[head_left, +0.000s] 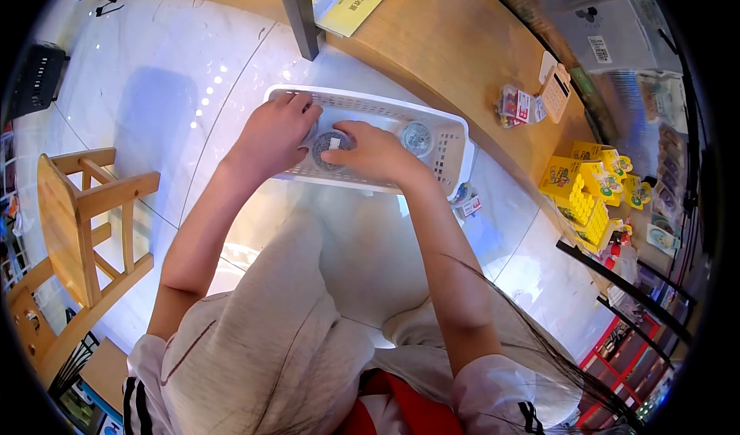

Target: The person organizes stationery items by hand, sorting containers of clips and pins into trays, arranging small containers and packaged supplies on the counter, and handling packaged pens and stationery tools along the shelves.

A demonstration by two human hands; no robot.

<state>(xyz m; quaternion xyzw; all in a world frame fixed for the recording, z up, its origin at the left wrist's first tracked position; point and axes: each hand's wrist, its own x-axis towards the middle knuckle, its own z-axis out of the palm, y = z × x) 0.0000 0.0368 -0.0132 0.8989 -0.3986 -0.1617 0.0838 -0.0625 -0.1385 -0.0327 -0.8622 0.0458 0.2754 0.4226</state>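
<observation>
A long white plastic basket with perforated sides stands in front of my knees. In its left end, my left hand is curled, thumb and fingers bent around something clear that the hand mostly hides. My right hand reaches in from the right, its thumb and fingers gripping a round clear tub with dark contents and a small white label. The two hands are close together. Further right in the basket sits another round clear tub, apart from both hands.
A curved wooden counter runs behind and right of the basket, bearing a yellow booklet, a calculator and yellow boxes. A dark metal leg stands behind. At left is a wooden stool. A small tagged packet is by the basket's right end.
</observation>
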